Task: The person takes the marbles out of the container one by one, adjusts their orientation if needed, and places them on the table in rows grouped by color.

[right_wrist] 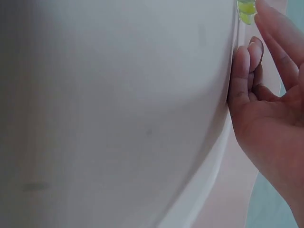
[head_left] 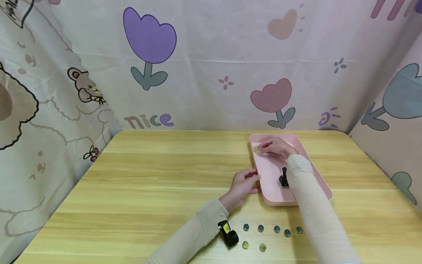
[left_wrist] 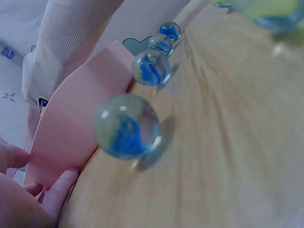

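Note:
Over the far-left corner of the pink tray (head_left: pixel 280 200), my right hand (head_left: pixel 277 146) pinches a yellow-green marble (head_left: pixel 256 149) between its fingertips, close to the side wall. In the right wrist view, the fingertips come together at the marble's (right_wrist: pixel 246 7) edge, and the other fingers fold in beside the tray wall. My left hand (head_left: pixel 242 185) holds the tray's left side. Seen from the left wrist, one finger lies at the rim (left_wrist: pixel 18 156) and another low along the outer wall (left_wrist: pixel 61 187).
Several blue-swirled marbles (head_left: pixel 277 229) stand in a row on the wooden table (head_left: pixel 165 190) in front of the tray. Two yellow-green marbles (head_left: pixel 245 245) lie nearer me. A black device (head_left: pixel 229 234) sits at my left wrist. A patterned curtain (head_left: pixel 204 66) hangs behind.

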`<state>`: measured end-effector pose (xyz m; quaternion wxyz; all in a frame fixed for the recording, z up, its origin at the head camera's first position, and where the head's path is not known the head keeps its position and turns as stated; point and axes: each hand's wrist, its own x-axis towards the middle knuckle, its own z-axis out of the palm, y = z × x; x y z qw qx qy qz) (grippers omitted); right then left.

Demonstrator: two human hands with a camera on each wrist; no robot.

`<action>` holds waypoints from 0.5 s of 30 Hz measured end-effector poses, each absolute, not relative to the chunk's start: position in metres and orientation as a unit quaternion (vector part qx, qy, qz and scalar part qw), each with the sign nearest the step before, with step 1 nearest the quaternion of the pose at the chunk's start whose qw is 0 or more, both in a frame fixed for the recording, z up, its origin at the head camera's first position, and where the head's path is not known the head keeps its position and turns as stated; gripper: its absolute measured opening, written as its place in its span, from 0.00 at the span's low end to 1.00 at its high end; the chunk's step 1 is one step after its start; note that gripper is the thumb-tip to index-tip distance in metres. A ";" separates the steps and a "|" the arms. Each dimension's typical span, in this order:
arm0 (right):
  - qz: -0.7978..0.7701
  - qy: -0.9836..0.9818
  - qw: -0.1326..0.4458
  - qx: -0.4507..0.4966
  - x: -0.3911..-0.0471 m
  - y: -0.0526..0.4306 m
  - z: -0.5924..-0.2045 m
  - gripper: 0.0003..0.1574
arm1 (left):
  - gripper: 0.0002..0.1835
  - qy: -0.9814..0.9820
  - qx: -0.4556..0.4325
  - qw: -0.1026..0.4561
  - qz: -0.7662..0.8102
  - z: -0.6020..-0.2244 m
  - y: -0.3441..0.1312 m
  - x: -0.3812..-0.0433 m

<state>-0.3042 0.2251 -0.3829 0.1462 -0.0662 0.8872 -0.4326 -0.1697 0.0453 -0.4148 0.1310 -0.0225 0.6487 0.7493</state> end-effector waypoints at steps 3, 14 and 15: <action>-0.428 0.890 0.150 -0.055 -0.304 0.223 -0.385 0.18 | 0.17 0.653 -0.024 0.132 0.746 -0.415 0.045 -0.169; -0.429 0.889 0.150 -0.053 -0.304 0.213 -0.381 0.10 | 0.18 0.648 -0.024 0.134 0.749 -0.416 0.046 -0.171; -0.428 0.890 0.150 -0.055 -0.305 0.214 -0.381 0.11 | 0.18 0.650 -0.024 0.135 0.748 -0.416 0.046 -0.171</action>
